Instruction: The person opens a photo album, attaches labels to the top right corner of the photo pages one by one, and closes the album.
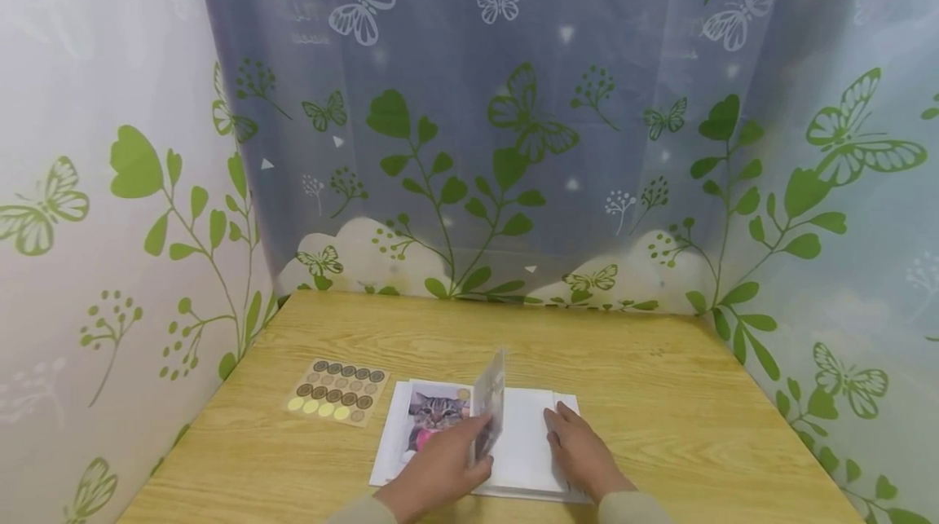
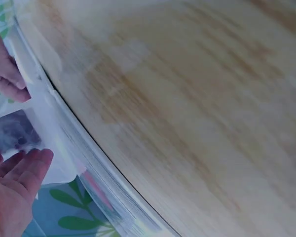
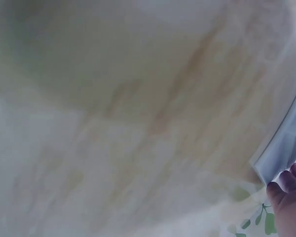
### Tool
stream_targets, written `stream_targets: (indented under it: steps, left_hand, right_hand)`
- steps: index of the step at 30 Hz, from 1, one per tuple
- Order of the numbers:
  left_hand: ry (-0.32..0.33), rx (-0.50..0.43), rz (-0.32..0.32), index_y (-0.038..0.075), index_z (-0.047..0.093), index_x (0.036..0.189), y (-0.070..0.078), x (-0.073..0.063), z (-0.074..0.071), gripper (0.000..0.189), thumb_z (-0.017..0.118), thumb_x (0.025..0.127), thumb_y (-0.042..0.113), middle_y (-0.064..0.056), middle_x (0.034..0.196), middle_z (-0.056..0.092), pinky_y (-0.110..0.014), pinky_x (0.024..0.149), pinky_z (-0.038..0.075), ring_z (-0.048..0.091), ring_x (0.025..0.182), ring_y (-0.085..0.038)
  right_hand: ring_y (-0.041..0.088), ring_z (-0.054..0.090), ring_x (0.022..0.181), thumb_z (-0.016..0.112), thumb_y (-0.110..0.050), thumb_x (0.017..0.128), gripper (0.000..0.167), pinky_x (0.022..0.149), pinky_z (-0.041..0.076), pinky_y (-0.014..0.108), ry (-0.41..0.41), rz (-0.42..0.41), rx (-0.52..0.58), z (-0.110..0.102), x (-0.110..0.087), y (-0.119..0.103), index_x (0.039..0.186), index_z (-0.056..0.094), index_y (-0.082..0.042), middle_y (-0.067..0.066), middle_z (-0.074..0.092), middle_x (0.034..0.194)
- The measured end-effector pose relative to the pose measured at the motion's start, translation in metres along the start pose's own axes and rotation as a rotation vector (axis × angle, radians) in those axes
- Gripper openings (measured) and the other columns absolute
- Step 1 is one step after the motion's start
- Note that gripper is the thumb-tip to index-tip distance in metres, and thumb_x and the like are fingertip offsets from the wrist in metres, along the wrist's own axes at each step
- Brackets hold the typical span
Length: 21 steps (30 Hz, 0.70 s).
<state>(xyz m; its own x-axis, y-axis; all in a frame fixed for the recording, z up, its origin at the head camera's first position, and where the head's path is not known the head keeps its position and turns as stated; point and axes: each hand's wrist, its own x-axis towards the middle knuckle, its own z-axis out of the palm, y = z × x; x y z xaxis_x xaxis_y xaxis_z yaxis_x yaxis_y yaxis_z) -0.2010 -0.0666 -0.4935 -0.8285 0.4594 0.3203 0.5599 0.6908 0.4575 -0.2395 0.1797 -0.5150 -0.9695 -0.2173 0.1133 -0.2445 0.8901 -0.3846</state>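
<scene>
A white photo album (image 1: 522, 426) lies open on the table. On its left side is a photo of a cat (image 1: 438, 410) with something pink at its neck. One clear page (image 1: 490, 394) with a dark picture in it stands nearly upright near the middle. My left hand (image 1: 443, 463) touches this page from the left; in the left wrist view its fingers (image 2: 32, 168) lie extended against it. My right hand (image 1: 583, 451) grips the album's right edge, thumb over the white side. In the right wrist view, its fingertips (image 3: 286, 180) are at the album's corner.
A tan sheet of round stickers (image 1: 339, 389) lies left of the album, with rows of dark and yellow circles. The wooden table (image 1: 660, 377) ends at hanging curtains (image 1: 469, 182) printed with leaves and butterflies at the back and both sides.
</scene>
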Motion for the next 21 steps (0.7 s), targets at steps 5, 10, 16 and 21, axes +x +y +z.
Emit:
stream_targets:
  steps: [5, 10, 16, 21]
  left_hand:
    - [0.021, -0.152, -0.05, 0.002, 0.05, 0.142, 0.0, -0.003, -0.012, 0.058, 0.064, 0.092, 0.027, -0.015, 0.13, 0.062, -0.043, 0.097, 0.051, 0.062, 0.115, -0.03]
    - [0.027, -0.334, -0.135, -0.002, 0.043, 0.146, -0.001, -0.003, -0.021, 0.063, 0.065, 0.091, 0.02, -0.014, 0.125, 0.064, -0.034, 0.085, 0.056, 0.067, 0.1, -0.021]
    - [0.097, -0.437, -0.145, -0.006, 0.042, 0.145, -0.007, -0.004, -0.025, 0.065, 0.066, 0.087, 0.01, -0.017, 0.114, 0.067, -0.025, 0.079, 0.057, 0.067, 0.092, -0.016]
    - [0.125, -0.487, -0.156, -0.007, 0.041, 0.145, -0.01, -0.007, -0.029, 0.067, 0.065, 0.082, 0.002, -0.015, 0.111, 0.066, -0.023, 0.078, 0.056, 0.067, 0.09, -0.017]
  right_hand:
    - [0.046, 0.04, 0.135, 0.055, -0.018, 0.101, 0.043, 0.11, 0.031, 0.059, -0.021, -0.01, 0.032, -0.002, -0.001, -0.001, 0.136, 0.054, 0.006, 0.031, 0.044, 0.144]
    - [0.046, 0.038, 0.137, 0.055, -0.02, 0.101, 0.046, 0.111, 0.03, 0.059, -0.053, 0.002, 0.025, -0.002, -0.001, -0.003, 0.138, 0.051, 0.006, 0.031, 0.042, 0.146]
    - [0.046, 0.037, 0.136, 0.054, -0.021, 0.101, 0.047, 0.111, 0.03, 0.059, -0.059, 0.013, 0.013, -0.002, -0.002, -0.001, 0.14, 0.05, 0.005, 0.031, 0.04, 0.147]
    - [0.047, 0.038, 0.136, 0.053, -0.021, 0.102, 0.047, 0.111, 0.031, 0.06, -0.043, -0.005, 0.019, -0.005, -0.006, 0.006, 0.139, 0.05, 0.007, 0.032, 0.04, 0.146]
